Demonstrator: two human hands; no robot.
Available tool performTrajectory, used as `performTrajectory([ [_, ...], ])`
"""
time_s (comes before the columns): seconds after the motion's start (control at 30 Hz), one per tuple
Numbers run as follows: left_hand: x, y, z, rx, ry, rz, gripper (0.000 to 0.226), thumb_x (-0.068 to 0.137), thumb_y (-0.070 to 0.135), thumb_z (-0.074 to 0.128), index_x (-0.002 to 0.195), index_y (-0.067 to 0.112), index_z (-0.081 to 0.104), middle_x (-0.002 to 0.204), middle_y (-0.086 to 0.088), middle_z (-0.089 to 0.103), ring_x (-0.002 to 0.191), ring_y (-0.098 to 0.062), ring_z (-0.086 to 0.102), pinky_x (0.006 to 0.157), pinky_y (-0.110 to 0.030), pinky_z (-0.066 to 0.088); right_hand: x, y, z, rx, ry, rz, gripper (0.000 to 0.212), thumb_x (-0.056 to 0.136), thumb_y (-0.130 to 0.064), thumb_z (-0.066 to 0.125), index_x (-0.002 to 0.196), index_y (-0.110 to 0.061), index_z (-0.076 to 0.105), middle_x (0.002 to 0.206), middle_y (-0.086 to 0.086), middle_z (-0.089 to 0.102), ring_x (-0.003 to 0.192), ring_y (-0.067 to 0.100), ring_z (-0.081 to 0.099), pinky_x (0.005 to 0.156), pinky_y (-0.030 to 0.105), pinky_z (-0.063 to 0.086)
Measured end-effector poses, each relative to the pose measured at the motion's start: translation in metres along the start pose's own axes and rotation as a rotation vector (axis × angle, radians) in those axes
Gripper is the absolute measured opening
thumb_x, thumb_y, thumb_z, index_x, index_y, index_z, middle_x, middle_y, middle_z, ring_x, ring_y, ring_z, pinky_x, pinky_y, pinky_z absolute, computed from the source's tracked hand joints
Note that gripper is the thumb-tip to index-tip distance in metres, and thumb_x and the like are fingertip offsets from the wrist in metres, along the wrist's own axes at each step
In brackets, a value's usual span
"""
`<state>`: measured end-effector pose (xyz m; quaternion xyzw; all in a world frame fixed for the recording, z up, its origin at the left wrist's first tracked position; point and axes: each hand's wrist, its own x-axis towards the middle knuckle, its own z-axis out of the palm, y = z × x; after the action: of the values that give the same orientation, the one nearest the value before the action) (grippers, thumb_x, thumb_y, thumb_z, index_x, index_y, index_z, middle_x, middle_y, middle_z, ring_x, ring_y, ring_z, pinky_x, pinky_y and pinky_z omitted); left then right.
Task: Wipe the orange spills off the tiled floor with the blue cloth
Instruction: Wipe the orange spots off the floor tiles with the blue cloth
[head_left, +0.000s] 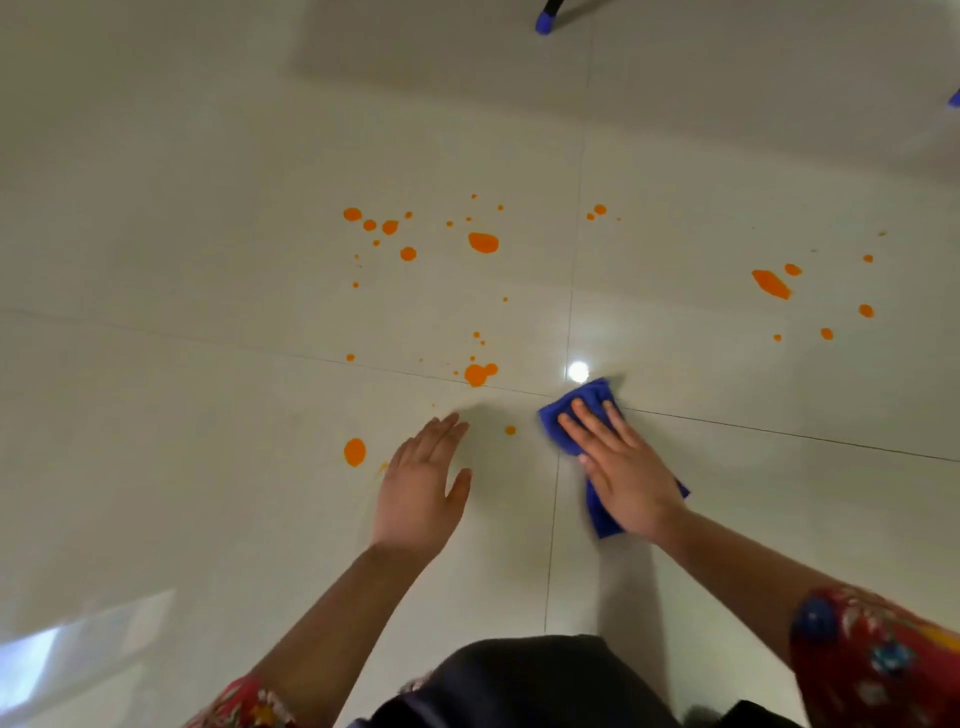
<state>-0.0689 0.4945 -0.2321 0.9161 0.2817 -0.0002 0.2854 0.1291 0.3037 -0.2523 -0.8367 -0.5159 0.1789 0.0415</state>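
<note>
Big blob (355, 452) sits well left of the cloth (576, 410), with a faint smear (383, 467) beside it. Your left hand (421, 488) is between that blob and the cloth: flat, fingers straight, holding nothing. Can't tell if it bears on the floor (208, 364). One drop (510, 430) is just left of the cloth. The cloth is folded small and lies flat where two grout lines cross, under your right hand (623, 467), which presses down with straight fingers and doesn't grip. Main spills (483, 242) lie beyond the cloth to its left, a second group (771, 284) beyond and well right. Nearly all look untouched, so I'd call this early.

Risks:
- Left palm slides into the blob and tracks it.
- Cloth isn't gripped, so a fast push could leave it behind.
- The small fold loads up quickly, then smears instead of lifting.
- Double blob (478, 374), just beyond-left of the cloth, sits on a grout line (260, 340). Wiping along it may push colour in.

Surface: glossy pale tiles, thin dark grout, lamp glare (577, 371) just beyond the cloth. Likely slick when wet. Blue-capped legs (544, 23) stand far beyond the cloth.
</note>
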Motion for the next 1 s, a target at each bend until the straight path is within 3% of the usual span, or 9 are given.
performTrajectory([
  [0.1,-0.01,-0.023,-0.002,-0.074,0.106,-0.037,0.053,0.088,0.027,0.051,0.14,0.017,0.046,0.15,0.001,0.041,0.139,-0.02,0.035,0.114,-0.032,0.028,0.022,0.006,-0.021,0.297,0.073,0.126,0.043,0.105,-0.028,0.031,0.146,-0.028,0.039,0.151,-0.013,0.038,0.145,0.012,0.028,0.113,0.022,0.022],
  [0.17,-0.019,-0.035,-0.004,-0.107,0.179,-0.066,0.053,0.089,0.025,0.049,0.14,0.014,0.046,0.15,-0.001,0.041,0.139,-0.021,0.035,0.114,-0.032,0.027,0.025,-0.008,-0.028,0.447,0.059,0.093,0.038,0.105,-0.027,0.036,0.14,-0.038,0.045,0.142,-0.016,0.049,0.136,0.009,0.042,0.108,0.024,0.032],
  [0.23,-0.029,-0.049,-0.006,-0.13,0.268,-0.133,0.051,0.09,0.022,0.048,0.14,0.013,0.046,0.15,-0.003,0.041,0.139,-0.023,0.034,0.115,-0.036,0.027,0.023,-0.031,-0.017,0.462,0.02,-0.046,0.039,0.103,-0.03,0.035,0.138,-0.044,0.04,0.146,-0.016,0.045,0.141,0.006,0.032,0.115,0.031,0.028],
  [0.33,-0.051,-0.08,-0.01,-0.14,0.367,-0.298,0.052,0.092,0.018,0.046,0.143,0.015,0.041,0.153,-0.002,0.036,0.142,-0.022,0.03,0.114,-0.044,0.028,0.007,-0.078,0.026,0.076,0.002,-0.255,0.051,0.099,-0.045,0.034,0.149,-0.042,0.026,0.158,-0.009,0.026,0.149,0.021,0.016,0.115,0.041,0.022],
  [0.43,-0.07,-0.123,-0.022,-0.032,0.381,-0.433,0.056,0.093,0.022,0.043,0.148,0.019,0.033,0.157,0.002,0.026,0.146,-0.018,0.02,0.118,-0.04,0.018,0.007,-0.131,0.047,-0.103,-0.086,-0.692,0.056,0.097,-0.055,0.035,0.15,-0.045,0.021,0.161,-0.007,0.018,0.148,0.034,0.016,0.115,0.05,0.017],
  [0.53,-0.082,-0.15,-0.028,0.028,0.366,-0.482,0.055,0.097,0.028,0.037,0.15,0.022,0.028,0.158,0.004,0.023,0.147,-0.014,0.014,0.119,-0.036,0.013,0.041,-0.166,0.058,-0.213,-0.12,-1.051,0.049,0.101,-0.049,0.031,0.149,-0.048,0.023,0.161,-0.013,0.017,0.15,0.028,0.01,0.117,0.049,0.014],
  [0.67,-0.083,-0.151,-0.024,0.048,0.376,-0.495,0.052,0.098,0.027,0.035,0.149,0.021,0.031,0.158,0.004,0.024,0.147,-0.011,0.014,0.119,-0.034,0.014,0.079,-0.202,0.055,-0.101,-0.029,-0.701,0.045,0.101,-0.043,0.035,0.146,-0.044,0.035,0.157,-0.014,0.028,0.146,0.022,0.025,0.113,0.039,0.023],
  [0.83,-0.081,-0.15,-0.024,0.093,0.388,-0.502,0.052,0.098,0.026,0.035,0.149,0.021,0.031,0.158,0.005,0.023,0.147,-0.01,0.015,0.119,-0.032,0.014,0.05,-0.152,0.046,-0.159,0.02,-0.855,0.044,0.1,-0.039,0.039,0.144,-0.042,0.039,0.155,-0.017,0.033,0.14,0.018,0.038,0.104,0.035,0.035],
  [1.0,-0.081,-0.15,-0.022,0.111,0.385,-0.499,0.053,0.097,0.025,0.035,0.149,0.02,0.031,0.157,0.003,0.025,0.147,-0.012,0.016,0.119,-0.034,0.016,0.105,-0.223,0.052,-0.086,0.117,-0.577,0.042,0.098,-0.037,0.041,0.139,-0.041,0.048,0.148,-0.014,0.044,0.132,0.021,0.044,0.094,0.036,0.034],
])
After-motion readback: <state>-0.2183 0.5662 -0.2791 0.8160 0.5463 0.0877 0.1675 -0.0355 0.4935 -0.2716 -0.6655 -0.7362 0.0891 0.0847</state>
